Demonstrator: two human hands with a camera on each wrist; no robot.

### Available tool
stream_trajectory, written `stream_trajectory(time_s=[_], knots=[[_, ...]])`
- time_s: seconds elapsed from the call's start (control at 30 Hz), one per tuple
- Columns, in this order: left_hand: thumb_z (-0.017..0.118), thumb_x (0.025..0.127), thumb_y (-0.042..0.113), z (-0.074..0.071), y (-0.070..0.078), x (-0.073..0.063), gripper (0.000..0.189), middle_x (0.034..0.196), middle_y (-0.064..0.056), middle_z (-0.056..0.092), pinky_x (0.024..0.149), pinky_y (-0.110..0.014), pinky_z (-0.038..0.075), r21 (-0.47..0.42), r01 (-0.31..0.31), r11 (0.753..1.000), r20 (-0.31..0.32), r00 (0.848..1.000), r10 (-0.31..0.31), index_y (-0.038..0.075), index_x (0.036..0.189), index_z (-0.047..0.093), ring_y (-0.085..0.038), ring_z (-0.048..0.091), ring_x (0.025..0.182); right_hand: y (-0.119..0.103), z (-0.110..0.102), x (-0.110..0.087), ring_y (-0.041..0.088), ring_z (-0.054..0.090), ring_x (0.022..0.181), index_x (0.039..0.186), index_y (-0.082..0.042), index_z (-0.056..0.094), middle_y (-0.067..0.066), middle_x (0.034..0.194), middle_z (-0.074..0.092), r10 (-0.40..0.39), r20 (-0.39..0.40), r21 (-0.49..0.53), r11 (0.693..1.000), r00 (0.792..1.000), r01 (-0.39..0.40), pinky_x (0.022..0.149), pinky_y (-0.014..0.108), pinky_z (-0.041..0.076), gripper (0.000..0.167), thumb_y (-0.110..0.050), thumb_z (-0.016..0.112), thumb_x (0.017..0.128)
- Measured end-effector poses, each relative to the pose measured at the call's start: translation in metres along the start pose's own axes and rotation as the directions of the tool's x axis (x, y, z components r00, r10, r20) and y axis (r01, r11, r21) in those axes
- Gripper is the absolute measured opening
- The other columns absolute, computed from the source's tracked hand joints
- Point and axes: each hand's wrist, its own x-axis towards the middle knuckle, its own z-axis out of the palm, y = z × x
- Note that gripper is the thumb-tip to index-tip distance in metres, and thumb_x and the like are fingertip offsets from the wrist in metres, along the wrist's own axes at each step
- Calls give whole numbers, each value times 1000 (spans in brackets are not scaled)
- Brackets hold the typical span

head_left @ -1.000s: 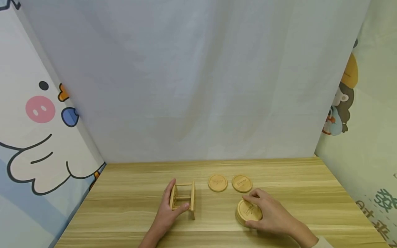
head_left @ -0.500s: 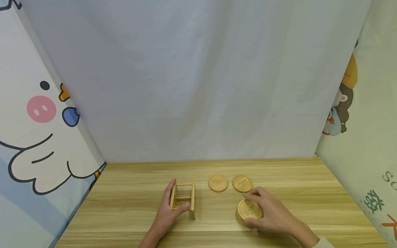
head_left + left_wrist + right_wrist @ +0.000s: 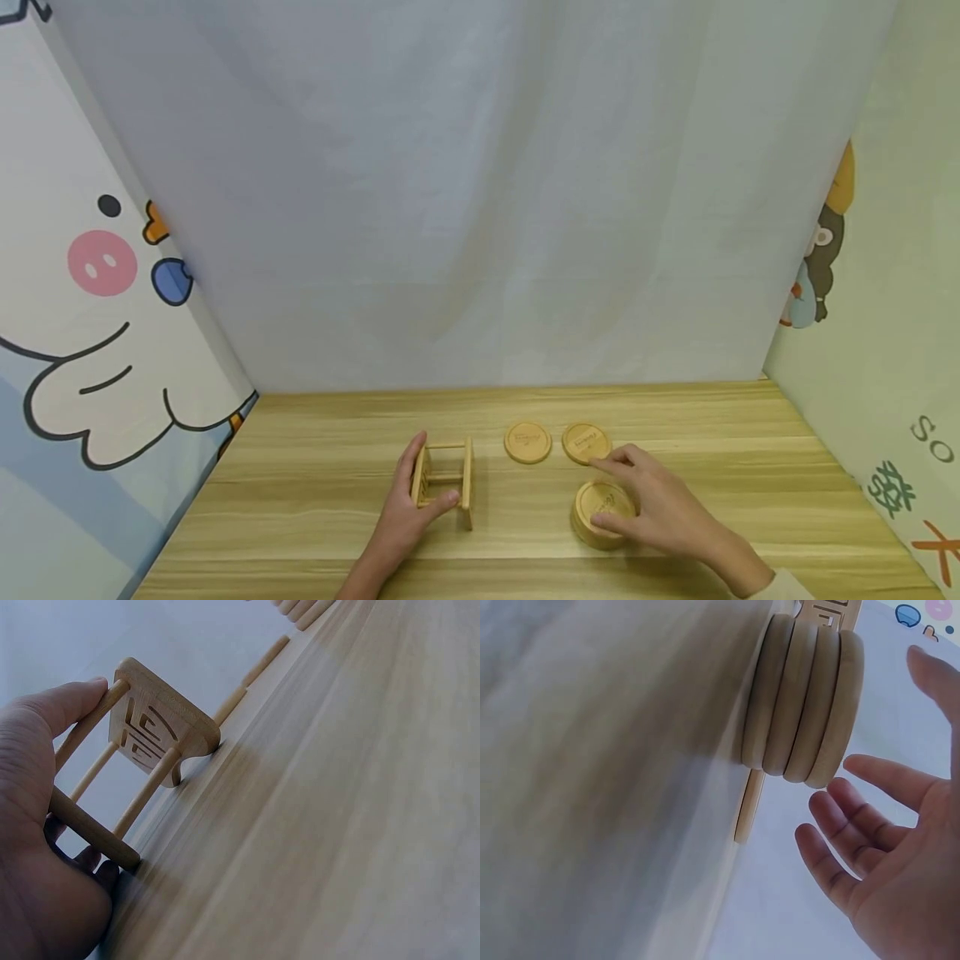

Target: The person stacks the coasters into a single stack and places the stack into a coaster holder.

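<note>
Pale cloth (image 3: pixel 480 192) is hanging behind the wood-grain table (image 3: pixel 262 500), with cartoon prints (image 3: pixel 900 292) flanking it on both sides. The left hand (image 3: pixel 401 508) is gripping the rack (image 3: pixel 468 479), thumb at one slotted end panel and fingers curling around the other, probably because so light a frame is needing a steadying hold. The rack is standing on its panels' arched feet, its rods spanning between them. Toward the right, a stack (image 3: pixel 600 500) of four coasters is sitting flat on the table, the top one showing its marking. The right hand (image 3: pixel 663 508) is hovering against this stack with fingers spread well apart, holding nothing that shows; its thumb is lying over the top, whether touching cannot be told. Farther back, one loose coaster (image 3: pixel 527 442) and another (image 3: pixel 587 442) are lying flat, just apart, presumably so that each rim is staying reachable
</note>
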Motion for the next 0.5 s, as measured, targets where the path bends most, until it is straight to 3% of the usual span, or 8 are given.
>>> stream_trajectory(time_s=[0.23,0.5], knots=[[90,95,27,-1,-4,2,106,182,-22,19,126,-78,21,-35,22,999,-1,1000,-22,18,178,24,-55,16,165,1,0,2,18,66,103,143,-5,74,1,126,66,-1,-48,16,1000,999,2,81,33,58,65,-48,87,95],[90,95,28,-1,-5,2,107,183,-18,20,129,-74,18,-49,36,998,-6,999,-36,18,178,24,-50,15,167,3,0,7,22,68,106,143,-7,74,3,126,67,-5,-86,23,1000,996,7,83,37,59,61,-45,85,98]])
